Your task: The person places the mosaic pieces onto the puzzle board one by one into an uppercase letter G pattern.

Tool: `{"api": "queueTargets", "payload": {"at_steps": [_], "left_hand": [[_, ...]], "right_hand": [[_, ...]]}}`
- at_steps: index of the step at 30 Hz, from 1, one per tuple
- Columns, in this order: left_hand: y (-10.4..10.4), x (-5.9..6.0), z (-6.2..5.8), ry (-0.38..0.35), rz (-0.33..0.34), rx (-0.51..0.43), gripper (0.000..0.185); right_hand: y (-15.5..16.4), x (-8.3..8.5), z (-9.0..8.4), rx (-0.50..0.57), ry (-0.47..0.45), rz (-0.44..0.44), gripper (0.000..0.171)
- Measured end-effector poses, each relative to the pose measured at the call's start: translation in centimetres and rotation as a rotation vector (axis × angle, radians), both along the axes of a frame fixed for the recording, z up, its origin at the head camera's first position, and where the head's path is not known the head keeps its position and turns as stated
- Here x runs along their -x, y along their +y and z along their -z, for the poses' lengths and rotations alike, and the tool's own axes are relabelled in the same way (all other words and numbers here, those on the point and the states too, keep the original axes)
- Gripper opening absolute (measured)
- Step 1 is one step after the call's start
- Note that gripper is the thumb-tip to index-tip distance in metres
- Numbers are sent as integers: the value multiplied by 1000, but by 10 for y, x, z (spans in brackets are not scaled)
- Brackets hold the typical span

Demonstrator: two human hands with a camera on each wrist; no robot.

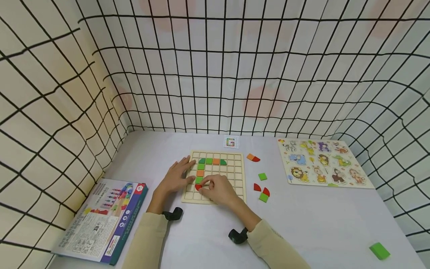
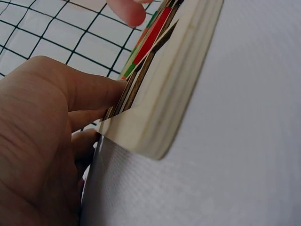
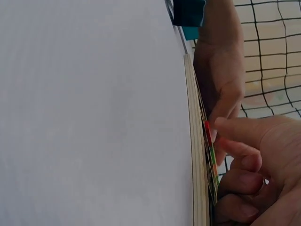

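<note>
wooden grid board [image 1: 239,175], table centre: left hand [image 1: 176,178] flat with straight fingers steadying its 9 o'clock edge, right hand [image 1: 220,189] pinching a red quarter-round piece [image 1: 198,186] into a lower-left cell beneath the green-orange column; placing step apparently underway, next needing the piece squared and pressed flush.

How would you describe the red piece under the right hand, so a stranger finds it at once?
Find the wooden grid board in the table's middle. The right hand pinches a red quarter-round piece at the bottom of the coloured column; the pieces directly above are square.
</note>
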State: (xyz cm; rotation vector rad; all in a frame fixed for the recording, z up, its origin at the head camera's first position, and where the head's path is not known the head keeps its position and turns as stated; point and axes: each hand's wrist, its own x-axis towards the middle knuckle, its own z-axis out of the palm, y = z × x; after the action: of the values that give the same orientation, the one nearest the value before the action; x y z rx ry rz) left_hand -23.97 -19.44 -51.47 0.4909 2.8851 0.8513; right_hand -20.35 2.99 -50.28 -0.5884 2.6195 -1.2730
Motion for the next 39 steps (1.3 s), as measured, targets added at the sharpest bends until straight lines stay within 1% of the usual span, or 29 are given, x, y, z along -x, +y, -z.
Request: {"api": "queueTargets", "payload": {"at_steps": [3, 8, 12, 20, 27, 33, 39], "left_hand": [[0, -1, 0, -5, -1, 4, 71], [-1, -1, 1, -18, -14, 8, 71], [-2, 0, 1, -14, -19, -1, 71], [-3, 0, 0, -11, 5, -22, 70], [0, -3, -1, -11, 4, -22, 70], [1, -3, -2, -7, 2, -18, 70], [3, -3, -2, -6, 2, -26, 70]], "right_hand": [[9, -1, -2, 26, -12, 11, 16], [29, -2, -8, 41, -9, 51, 20], [48, -2, -12, 46, -11, 90, 22], [95, 6, -7, 6, 17, 199, 22], [137, 11, -5, -52, 44, 251, 25], [164, 13, -2, -88, -7, 295, 30], [181, 13, 1, -108, -34, 322, 32]]}}
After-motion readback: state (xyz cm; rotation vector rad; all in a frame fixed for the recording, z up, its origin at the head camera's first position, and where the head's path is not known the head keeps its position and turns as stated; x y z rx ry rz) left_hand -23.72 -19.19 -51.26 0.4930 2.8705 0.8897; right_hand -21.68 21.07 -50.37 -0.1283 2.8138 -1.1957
